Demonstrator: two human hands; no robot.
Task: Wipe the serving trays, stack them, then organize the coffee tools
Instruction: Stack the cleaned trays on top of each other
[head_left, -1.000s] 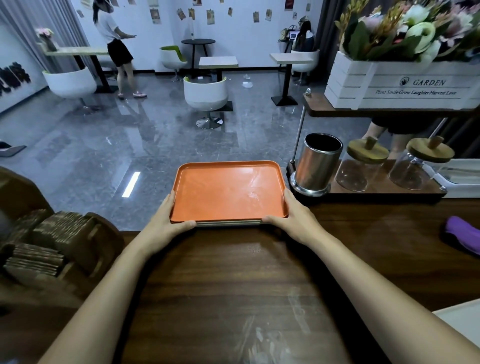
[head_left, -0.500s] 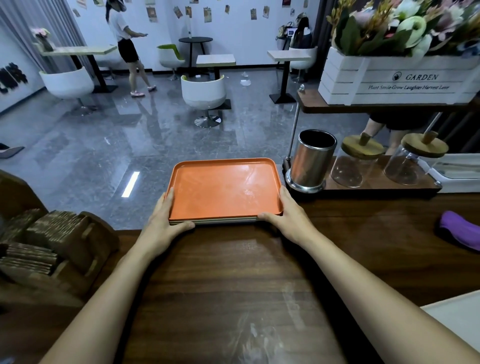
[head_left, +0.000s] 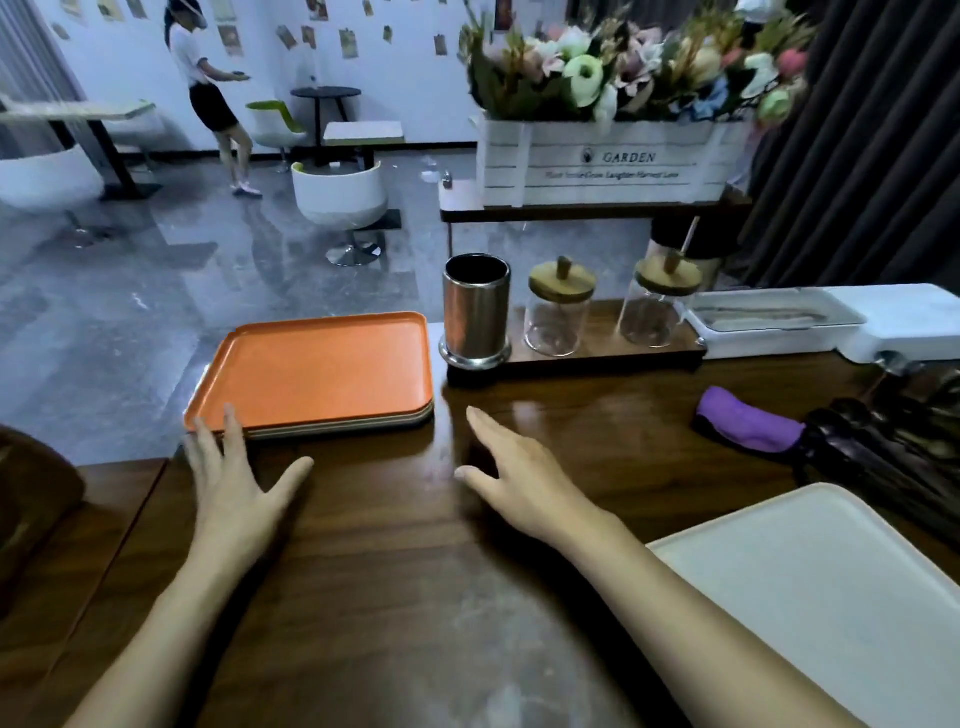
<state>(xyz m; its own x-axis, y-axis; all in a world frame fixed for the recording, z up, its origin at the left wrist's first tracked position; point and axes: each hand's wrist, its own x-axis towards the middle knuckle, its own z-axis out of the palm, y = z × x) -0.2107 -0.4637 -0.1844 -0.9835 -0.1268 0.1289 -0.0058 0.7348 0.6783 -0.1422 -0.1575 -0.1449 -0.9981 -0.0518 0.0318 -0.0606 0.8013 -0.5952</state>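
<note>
- The orange tray (head_left: 322, 364) sat on top of paler trays (head_left: 343, 427) at the far edge of the wooden counter (head_left: 415, 597), just beside a steel canister (head_left: 475, 312).
- The left hand (head_left: 234, 483) was spread with straight fingers, its fingertips at the tray's near-left corner (whether they touched it could not be told).
- The right hand (head_left: 519, 478) lay flat over the counter, fingers straight and together, thumb out, apart from the stack and holding nothing.
- A purple cloth (head_left: 748, 421) lay to the right against dark coffee tools (head_left: 883, 441) (too blurred to tell apart).
- A white tray (head_left: 831, 597) filled the near-right corner.
</note>
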